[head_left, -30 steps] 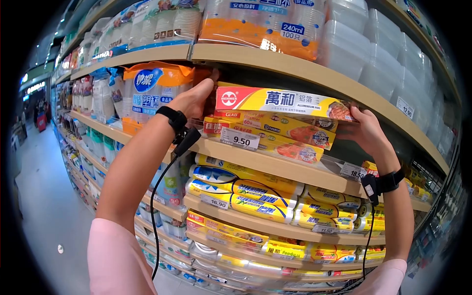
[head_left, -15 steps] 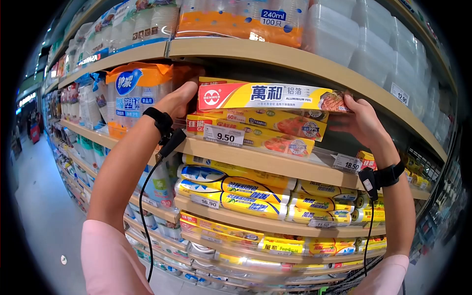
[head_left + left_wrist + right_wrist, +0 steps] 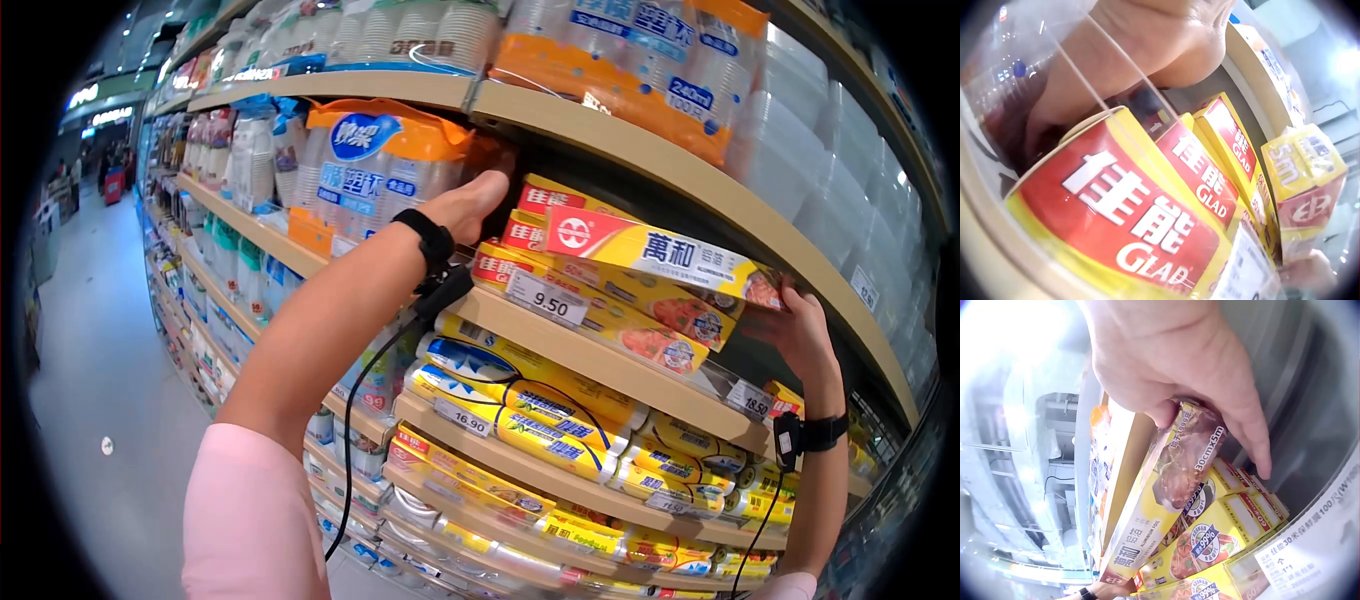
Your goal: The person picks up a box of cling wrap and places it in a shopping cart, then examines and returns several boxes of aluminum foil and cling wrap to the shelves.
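Note:
My right hand (image 3: 805,325) grips the right end of a yellow, white and red aluminium foil box (image 3: 665,255). In the right wrist view its thumb presses the box end (image 3: 1188,456), with the other fingers along the far side. The foil box slants across the front of stacked yellow and red Glad boxes (image 3: 640,335). My left hand (image 3: 475,205) reaches in between the Glad stack and an orange-topped pack of plastic cups (image 3: 380,165). Most of its fingers are hidden; in the left wrist view they run down behind the nearest Glad box (image 3: 1129,212), and their grip cannot be told.
A wooden shelf (image 3: 620,150) with cup packs and clear containers overhangs both hands. Price tags (image 3: 547,300) line the lower shelf edge behind a clear strip. Below lie yellow rolls (image 3: 520,410) and more boxes. An aisle (image 3: 120,330) runs along the left.
The head view has turned and tilted. The foil box's left end has moved right, away from my left hand, uncovering the Glad boxes' red ends. My right hand keeps its grip.

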A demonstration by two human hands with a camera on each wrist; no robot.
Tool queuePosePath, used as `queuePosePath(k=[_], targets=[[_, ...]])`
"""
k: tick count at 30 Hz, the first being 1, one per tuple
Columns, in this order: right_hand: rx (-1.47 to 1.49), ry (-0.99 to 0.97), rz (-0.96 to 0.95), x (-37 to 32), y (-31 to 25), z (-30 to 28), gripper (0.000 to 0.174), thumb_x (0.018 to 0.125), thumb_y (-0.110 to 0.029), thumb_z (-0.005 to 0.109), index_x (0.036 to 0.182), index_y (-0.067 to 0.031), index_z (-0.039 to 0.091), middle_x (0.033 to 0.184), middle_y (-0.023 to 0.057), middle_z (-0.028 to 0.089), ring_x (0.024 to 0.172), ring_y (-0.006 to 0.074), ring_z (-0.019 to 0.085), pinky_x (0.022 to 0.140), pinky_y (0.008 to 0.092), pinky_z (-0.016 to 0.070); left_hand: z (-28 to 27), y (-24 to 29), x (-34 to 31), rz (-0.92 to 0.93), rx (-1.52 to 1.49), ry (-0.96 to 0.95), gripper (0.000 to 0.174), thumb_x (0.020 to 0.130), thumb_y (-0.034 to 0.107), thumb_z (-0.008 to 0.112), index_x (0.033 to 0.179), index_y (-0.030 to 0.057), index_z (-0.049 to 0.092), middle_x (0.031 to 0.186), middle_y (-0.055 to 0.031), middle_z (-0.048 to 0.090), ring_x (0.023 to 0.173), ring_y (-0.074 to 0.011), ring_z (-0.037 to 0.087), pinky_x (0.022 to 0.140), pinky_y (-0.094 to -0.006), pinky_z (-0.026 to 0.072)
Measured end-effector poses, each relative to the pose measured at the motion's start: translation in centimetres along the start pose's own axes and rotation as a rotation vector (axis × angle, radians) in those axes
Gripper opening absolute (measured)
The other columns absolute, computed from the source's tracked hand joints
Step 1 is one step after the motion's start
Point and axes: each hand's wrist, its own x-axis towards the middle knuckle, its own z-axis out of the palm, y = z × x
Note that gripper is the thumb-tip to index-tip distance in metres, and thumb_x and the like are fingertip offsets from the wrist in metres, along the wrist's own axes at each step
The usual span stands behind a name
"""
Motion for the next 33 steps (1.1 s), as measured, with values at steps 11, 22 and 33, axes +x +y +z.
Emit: queuePosePath(k=[11, 22, 33], targets=[[-0.003, -0.011, 0.054, -1.0, 0.4, 1.3, 0.041, 0.105, -0.039, 0.046, 0.117, -0.0006, 0.054, 0.117, 0.0173, 0.064, 0.104, 0.0333, 0.066, 0.09, 0.0555, 0.0538, -0.4, -1.2, 2.5, 0.031, 0.015, -0.164, 0.066, 0.101, 0.062, 0.032, 0.126, 0.0057, 0.057, 0.132, -0.013, 0.062, 0.115, -0.0175, 0.063, 0.096, -0.0381, 0.0512], [0.134, 0.076, 0.0, -1.7, 1.3, 1.2, 0.046, 0.106, -0.036, 0.045, 0.121, 0.0074, 0.048, 0.125, 0.0241, 0.059, 0.113, 0.0355, 0.063, 0.099, 0.051, 0.0515, 0.8, -1.3, 1.5, -0.059, -0.049, -0.092, 0.06, 0.1, 0.061, 0.04, 0.114, 0.0066, 0.06, 0.11, -0.0114, 0.072, 0.096, -0.0155, 0.07, 0.087, -0.0354, 0.0576], [0.018, -0.036, 0.083, -1.1, 0.4, 3.7, 0.041, 0.108, -0.028, 0.037, 0.126, 0.0079, 0.046, 0.127, 0.0261, 0.056, 0.116, 0.0376, 0.06, 0.098, 0.0545, 0.0515, -0.8, -2.5, 4.4, -0.102, -0.137, -0.027, 0.048, 0.104, 0.037, 0.026, 0.119, 0.0002, 0.053, 0.112, -0.0202, 0.069, 0.097, -0.022, 0.072, 0.078, -0.0361, 0.0619]])
